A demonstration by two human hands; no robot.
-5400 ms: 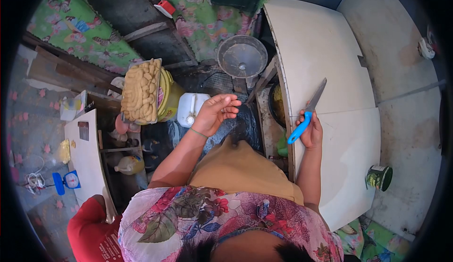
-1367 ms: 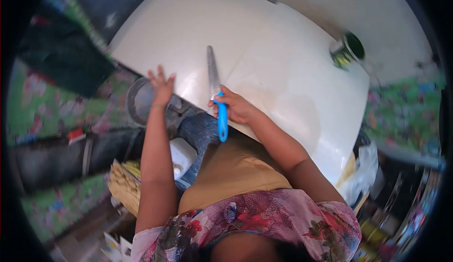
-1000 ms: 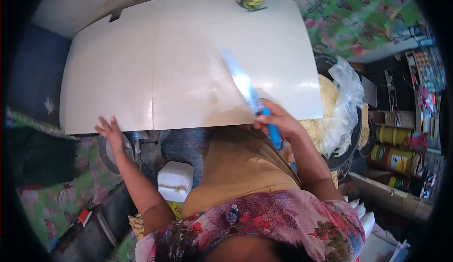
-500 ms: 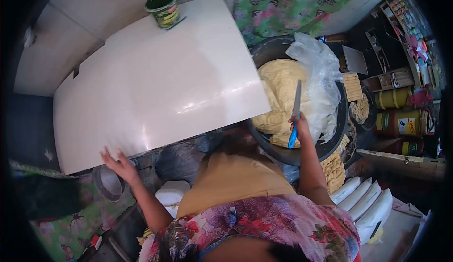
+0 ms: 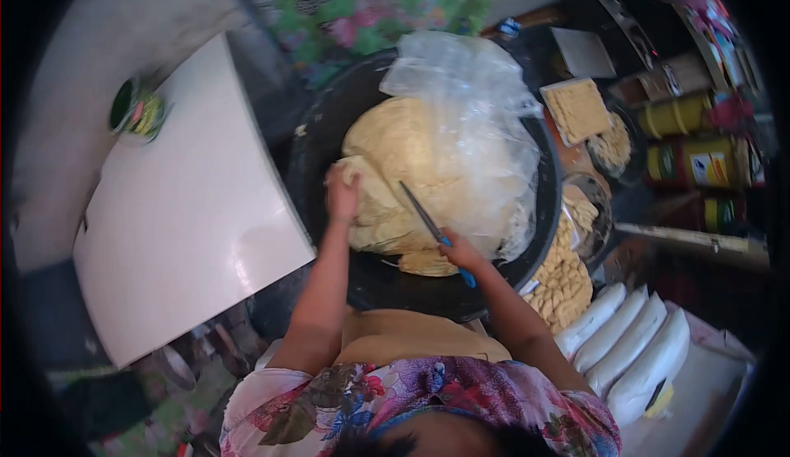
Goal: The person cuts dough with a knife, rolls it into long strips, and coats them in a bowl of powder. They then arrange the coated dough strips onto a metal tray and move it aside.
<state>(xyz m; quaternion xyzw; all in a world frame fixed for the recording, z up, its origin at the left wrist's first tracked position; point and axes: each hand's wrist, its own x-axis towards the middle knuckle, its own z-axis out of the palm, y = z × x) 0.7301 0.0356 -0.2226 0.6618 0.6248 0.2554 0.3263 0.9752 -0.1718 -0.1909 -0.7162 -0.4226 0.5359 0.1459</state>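
Observation:
A large mass of pale yellow dough (image 5: 387,136) fills much of a wide black tub (image 5: 329,132) in front of me. At the dough's left edge, my left hand (image 5: 343,193) has its fingers curled over a fold of it. My right hand (image 5: 462,253) grips the blue handle of a long knife (image 5: 421,210), whose blade points up and left across the dough beside a crease. Clear plastic sheeting (image 5: 473,119) covers the dough's right side. A smaller flap of dough lies low in the tub, just left of my right hand.
To the left is a white tabletop (image 5: 189,210) with a green tub (image 5: 140,111) near its far edge. On the right stand a tray of dough (image 5: 576,109), a heap of shaped dough pieces (image 5: 564,288), several filled white bags (image 5: 642,350) and labelled buckets (image 5: 699,162).
My left hand has moved from the tabletop's front edge to the dough and taken hold of it. The knife has come down over the dough, its blade now slanting left. The view has shifted right.

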